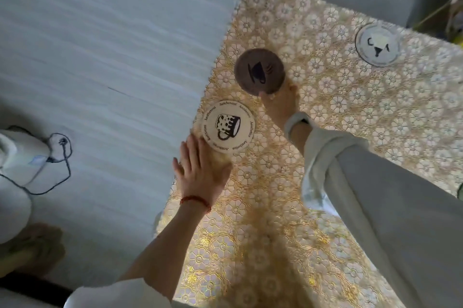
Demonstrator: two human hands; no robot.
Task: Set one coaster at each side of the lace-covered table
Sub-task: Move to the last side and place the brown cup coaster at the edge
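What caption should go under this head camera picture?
Right hand holds brown coaster; left hand touches cream coaster on lace table.

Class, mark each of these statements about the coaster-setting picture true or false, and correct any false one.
1. Three coasters are in view. True: brown coaster, cream coaster, white coaster.
2. The right hand holds the brown coaster. True.
3. The cream coaster shows a cat. False: it shows a spotted mug.
4. The left hand is clenched in a fist. False: it lies flat, fingers touching the cream coaster's edge.
5. The white coaster lies on the floor. False: it lies on the lace-covered table.
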